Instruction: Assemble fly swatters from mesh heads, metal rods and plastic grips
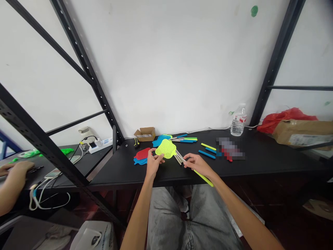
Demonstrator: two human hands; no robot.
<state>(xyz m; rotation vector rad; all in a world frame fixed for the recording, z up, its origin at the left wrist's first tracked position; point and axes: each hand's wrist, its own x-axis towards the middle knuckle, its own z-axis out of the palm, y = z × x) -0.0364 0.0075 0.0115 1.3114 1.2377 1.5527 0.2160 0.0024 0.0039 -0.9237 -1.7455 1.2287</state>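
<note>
Between my two hands is a yellow-green fly swatter (pixel 165 149) with a perforated head, a metal rod and a yellow-green grip. My left hand (pixel 154 161) pinches the edge of its head. My right hand (pixel 197 164) is closed around the rod, with the grip sticking out below toward my lap. Under the swatter lie several bare metal rods (pixel 179 158). Left of my left hand are a red swatter head (pixel 143 153) and a blue swatter head (pixel 140 161) beneath it. Behind, several swatters with blue and yellow-green grips (pixel 188 140) lie in a pile.
Loose blue grips (pixel 206 154) and a yellow-green grip (pixel 208 146) lie to the right. Farther out are a blurred patch with red pieces, a water bottle (pixel 238 121) and a cardboard box (pixel 303 132). A small open carton (pixel 145 134) stands behind. A co-worker's hands (pixel 18 172) are at far left.
</note>
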